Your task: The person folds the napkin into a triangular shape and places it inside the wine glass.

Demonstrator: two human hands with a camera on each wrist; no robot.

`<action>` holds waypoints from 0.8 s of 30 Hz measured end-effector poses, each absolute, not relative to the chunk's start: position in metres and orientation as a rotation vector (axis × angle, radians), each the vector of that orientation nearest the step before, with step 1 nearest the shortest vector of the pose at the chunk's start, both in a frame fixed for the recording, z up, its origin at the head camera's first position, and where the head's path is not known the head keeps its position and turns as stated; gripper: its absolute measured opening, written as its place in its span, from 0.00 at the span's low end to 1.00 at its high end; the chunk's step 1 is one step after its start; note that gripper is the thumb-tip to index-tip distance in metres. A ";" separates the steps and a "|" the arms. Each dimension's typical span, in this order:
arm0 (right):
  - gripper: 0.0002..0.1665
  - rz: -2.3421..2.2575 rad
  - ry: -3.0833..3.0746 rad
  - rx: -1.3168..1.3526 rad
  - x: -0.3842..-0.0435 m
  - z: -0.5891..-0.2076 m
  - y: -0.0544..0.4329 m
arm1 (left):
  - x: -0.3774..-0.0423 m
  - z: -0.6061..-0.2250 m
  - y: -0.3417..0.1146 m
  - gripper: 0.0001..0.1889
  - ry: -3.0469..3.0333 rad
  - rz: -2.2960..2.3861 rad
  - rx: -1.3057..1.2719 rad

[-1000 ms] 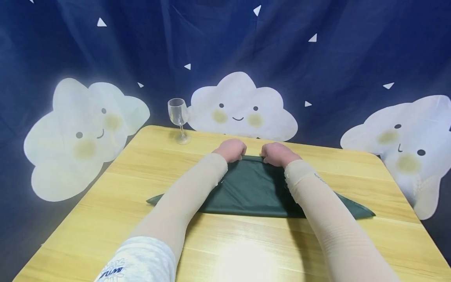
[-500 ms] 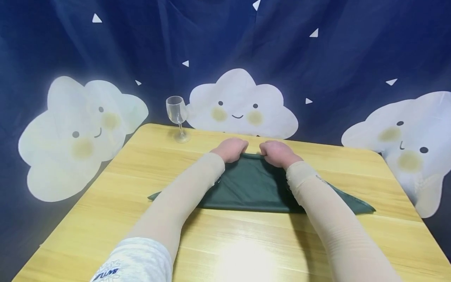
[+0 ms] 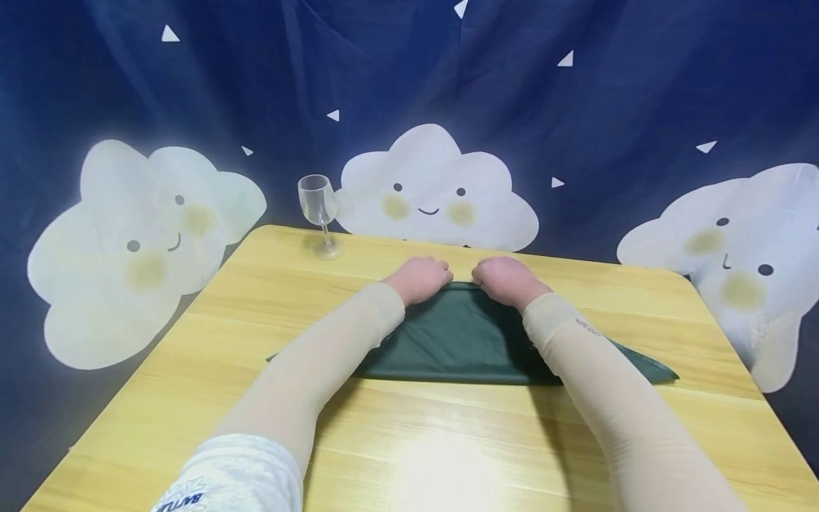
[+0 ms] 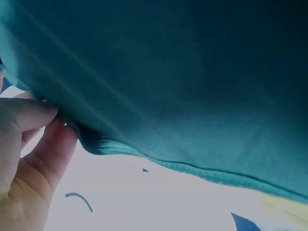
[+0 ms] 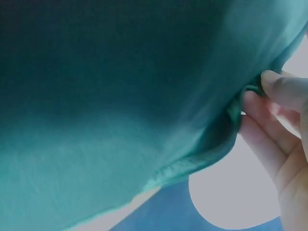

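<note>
A dark green cloth (image 3: pixel 461 341) lies across the middle of the table, folded, its pointed ends reaching out left and right. Both hands are at its far edge, a small gap between them. My left hand (image 3: pixel 419 279) pinches that edge; in the left wrist view the thumb (image 4: pixel 38 113) and fingers meet on the hem. Close by, my right hand (image 3: pixel 508 281) pinches the same edge, and the right wrist view has the hem bunched and curling at the fingertips (image 5: pixel 254 103). The forearms cover parts of the cloth's sides.
A clear wine glass (image 3: pixel 318 206) stands upright near the table's back left corner, beyond the left hand. The wooden table (image 3: pixel 192 398) ends at the back against a dark blue curtain (image 3: pixel 409 64) printed with white clouds.
Both hands keep hold of the cloth's far edge. They have drawn slightly closer together, so less of the edge shows between them. The wine glass stays in place.
</note>
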State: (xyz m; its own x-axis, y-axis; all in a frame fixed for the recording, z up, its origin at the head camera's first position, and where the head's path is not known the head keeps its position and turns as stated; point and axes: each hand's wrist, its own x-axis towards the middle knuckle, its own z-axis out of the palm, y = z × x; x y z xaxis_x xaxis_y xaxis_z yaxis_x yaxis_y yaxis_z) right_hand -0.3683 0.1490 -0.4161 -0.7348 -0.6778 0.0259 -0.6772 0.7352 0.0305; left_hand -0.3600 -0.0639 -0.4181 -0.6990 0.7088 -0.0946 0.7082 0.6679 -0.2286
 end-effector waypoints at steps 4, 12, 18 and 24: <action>0.20 0.028 -2.936 1.152 -0.365 -0.409 0.149 | -0.358 -0.414 -0.067 0.11 -2.911 0.311 -1.217; 0.18 0.291 -3.115 0.932 -0.367 -0.417 0.150 | -0.364 -0.416 -0.071 0.11 -3.103 -0.136 -1.009; 0.11 0.290 -3.202 0.926 -0.370 -0.412 0.145 | -0.369 -0.415 -0.070 0.06 -3.183 -0.127 -0.918; 0.13 0.246 -3.154 0.909 -0.365 -0.410 0.142 | -0.364 -0.415 -0.068 0.06 -3.075 0.051 -1.010</action>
